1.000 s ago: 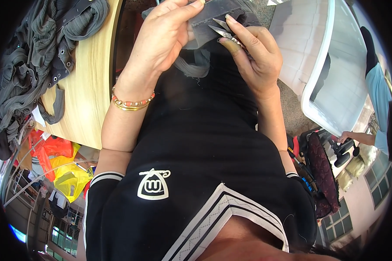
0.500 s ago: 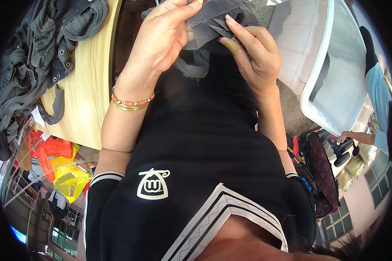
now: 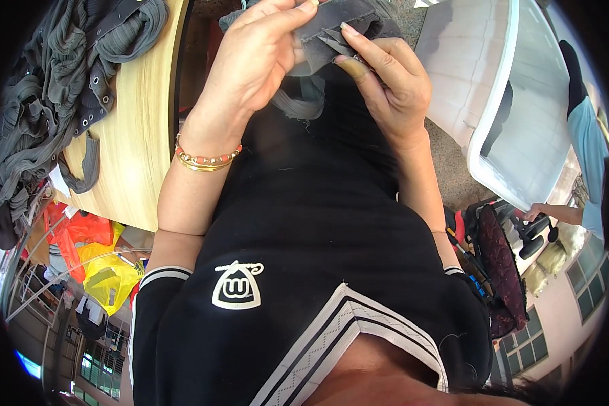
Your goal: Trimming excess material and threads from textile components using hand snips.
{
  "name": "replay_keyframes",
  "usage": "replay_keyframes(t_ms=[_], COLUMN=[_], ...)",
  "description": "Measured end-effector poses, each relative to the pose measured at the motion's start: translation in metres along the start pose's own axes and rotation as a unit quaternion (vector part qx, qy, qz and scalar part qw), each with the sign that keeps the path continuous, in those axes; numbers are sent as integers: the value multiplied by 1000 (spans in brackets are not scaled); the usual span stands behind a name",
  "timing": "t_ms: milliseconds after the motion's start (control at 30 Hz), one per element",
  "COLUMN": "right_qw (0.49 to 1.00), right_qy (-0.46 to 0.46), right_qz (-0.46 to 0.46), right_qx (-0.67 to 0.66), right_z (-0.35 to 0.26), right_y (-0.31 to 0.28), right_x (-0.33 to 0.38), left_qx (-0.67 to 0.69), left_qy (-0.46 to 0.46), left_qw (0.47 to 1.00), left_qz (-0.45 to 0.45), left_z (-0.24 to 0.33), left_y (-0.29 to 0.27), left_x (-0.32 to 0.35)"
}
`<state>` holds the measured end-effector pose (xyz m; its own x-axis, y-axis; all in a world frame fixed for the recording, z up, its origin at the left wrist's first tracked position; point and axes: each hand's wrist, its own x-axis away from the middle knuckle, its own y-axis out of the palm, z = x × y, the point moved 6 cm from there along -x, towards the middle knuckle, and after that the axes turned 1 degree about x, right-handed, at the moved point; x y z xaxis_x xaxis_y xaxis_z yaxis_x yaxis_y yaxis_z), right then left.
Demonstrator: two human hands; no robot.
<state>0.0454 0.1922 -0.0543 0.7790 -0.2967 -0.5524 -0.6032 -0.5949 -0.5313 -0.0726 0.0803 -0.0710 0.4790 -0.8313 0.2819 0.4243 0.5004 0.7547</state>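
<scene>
My left hand (image 3: 260, 57) pinches the edge of a dark grey piece of fabric (image 3: 311, 55) at the top of the view. In my right hand (image 3: 394, 84) is a small pair of thread snips (image 3: 334, 44), held between thumb and forefinger. Their pointed blades lie against the fabric and look slightly apart. A ribbed grey strip (image 3: 301, 101) with a frayed end hangs below the cloth, over my dark clothing. Part of the fabric runs out of the upper edge.
On the left, a pile of dark grey ribbed garments (image 3: 54, 88) lies on a light wood table (image 3: 139, 128). Red (image 3: 81, 237) and yellow plastic bags (image 3: 108, 274) sit below it. At right stands a large white tub (image 3: 484, 145); a person in a light blue sleeve (image 3: 585, 135) is beyond it.
My right hand has shifted slightly left and up with the snips, whose blades are now closer together. My left hand keeps its hold on the fabric.
</scene>
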Motion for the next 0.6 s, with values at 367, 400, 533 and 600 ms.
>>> replay_keyframes(t_ms=[367, 400, 533, 600], right_qw=[986, 951, 895, 911], right_qy=[78, 165, 298, 281], right_qz=[18, 18, -146, -185], right_qx=[-144, -260, -297, -240], right_z=[7, 11, 22, 43], right_y=[-16, -17, -10, -16], right_x=[-5, -2, 7, 20], left_qx=[-88, -113, -195, -289], left_qy=[28, 19, -6, 19], left_qw=[994, 993, 981, 957], left_qz=[61, 37, 15, -26], left_z=[-8, -10, -21, -18], left_y=[4, 7, 5, 11], left_x=[-1, 0, 20, 25])
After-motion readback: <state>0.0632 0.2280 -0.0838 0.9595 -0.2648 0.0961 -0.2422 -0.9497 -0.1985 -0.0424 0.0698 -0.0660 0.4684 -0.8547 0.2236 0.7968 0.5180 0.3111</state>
